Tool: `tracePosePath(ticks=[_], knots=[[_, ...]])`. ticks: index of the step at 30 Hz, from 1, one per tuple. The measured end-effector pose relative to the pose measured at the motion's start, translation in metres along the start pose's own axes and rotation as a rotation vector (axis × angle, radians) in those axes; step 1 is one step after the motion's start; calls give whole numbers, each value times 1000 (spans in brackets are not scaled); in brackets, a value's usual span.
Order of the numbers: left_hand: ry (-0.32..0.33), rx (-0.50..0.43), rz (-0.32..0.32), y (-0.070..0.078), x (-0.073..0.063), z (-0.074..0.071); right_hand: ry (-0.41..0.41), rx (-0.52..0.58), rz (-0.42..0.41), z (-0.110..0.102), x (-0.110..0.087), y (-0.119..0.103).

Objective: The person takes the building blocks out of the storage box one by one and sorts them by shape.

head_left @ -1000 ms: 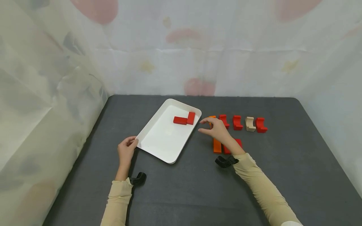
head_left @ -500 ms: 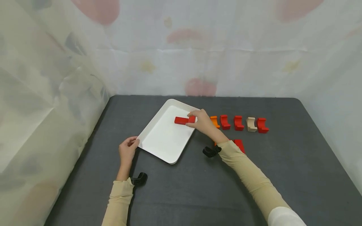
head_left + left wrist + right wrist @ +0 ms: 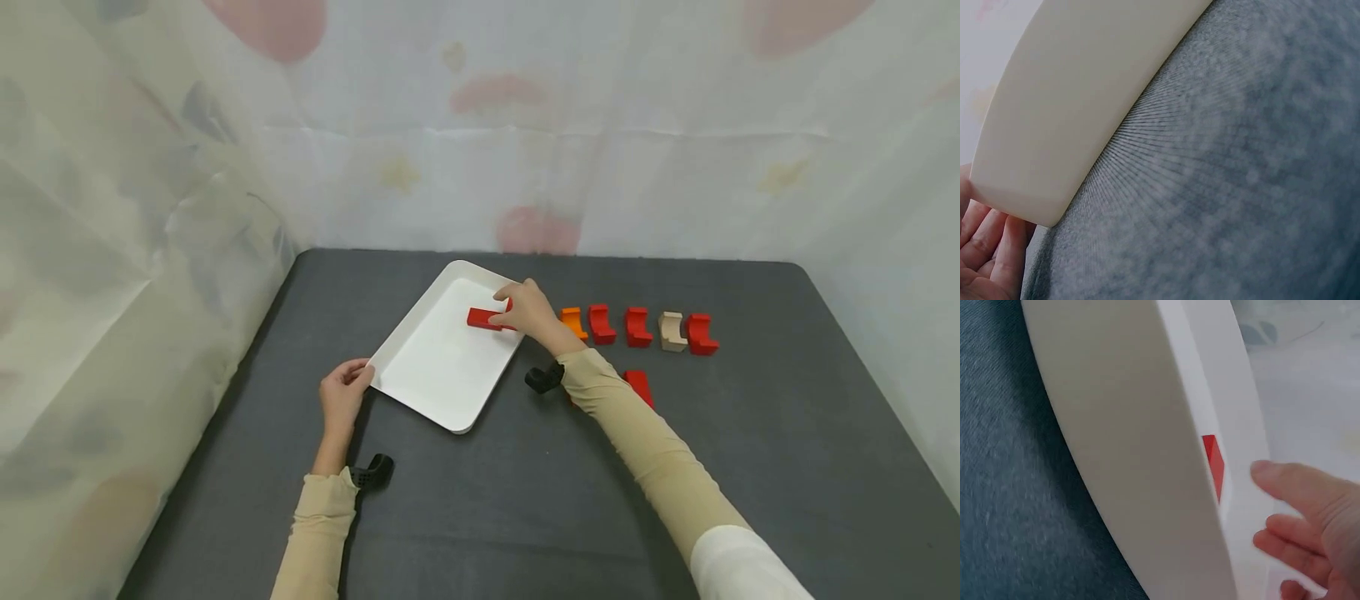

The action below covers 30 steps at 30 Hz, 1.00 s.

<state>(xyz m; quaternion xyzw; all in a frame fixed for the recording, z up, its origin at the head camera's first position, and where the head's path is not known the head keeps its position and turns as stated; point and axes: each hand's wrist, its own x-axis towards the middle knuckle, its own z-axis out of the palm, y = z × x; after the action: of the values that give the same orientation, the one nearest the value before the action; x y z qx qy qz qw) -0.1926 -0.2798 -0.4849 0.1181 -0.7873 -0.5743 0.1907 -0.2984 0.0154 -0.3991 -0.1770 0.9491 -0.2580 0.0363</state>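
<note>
My left hand (image 3: 342,396) pinches the near left corner of the white tray (image 3: 435,387) between thumb and fingers; the left wrist view shows the fingers (image 3: 1007,259) outside the wall. Two red blocks lie in the tray near its far right end. One red block (image 3: 483,318) shows left of my right thumb. Over the second red block (image 3: 512,304) reaches my right hand (image 3: 531,315), covering much of it, with thumb and index finger apart. In the right wrist view nothing shows between thumb and fingers; a red block (image 3: 1214,465) is partly hidden by the tray wall.
Right of the tray runs a row of curved blocks: orange (image 3: 573,322), red (image 3: 602,325), red (image 3: 637,327), beige (image 3: 672,332) and red (image 3: 701,334). A flat red block (image 3: 639,387) lies nearer, partly behind the right sleeve (image 3: 645,442). Dark cloth (image 3: 465,517) covers the table.
My right hand has moved left from beside the orange curved block to over the second red block in the tray. The left hand stays at the tray's corner.
</note>
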Motion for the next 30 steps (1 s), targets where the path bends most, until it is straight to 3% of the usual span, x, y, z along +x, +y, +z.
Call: tracePosePath(ticks=[5,14,24,30], knots=[[-18,7,5,0,0,-1,-49,-102,41,6,6,2],[-23,2,4,-1,-2,0,-16,-319,-35,19,9,9],[-12,23,34,-3,-1,1,-10,-264,20,23,6,11],[-14,16,24,-3,-2,-2,-5,-257,8,23,3,7]])
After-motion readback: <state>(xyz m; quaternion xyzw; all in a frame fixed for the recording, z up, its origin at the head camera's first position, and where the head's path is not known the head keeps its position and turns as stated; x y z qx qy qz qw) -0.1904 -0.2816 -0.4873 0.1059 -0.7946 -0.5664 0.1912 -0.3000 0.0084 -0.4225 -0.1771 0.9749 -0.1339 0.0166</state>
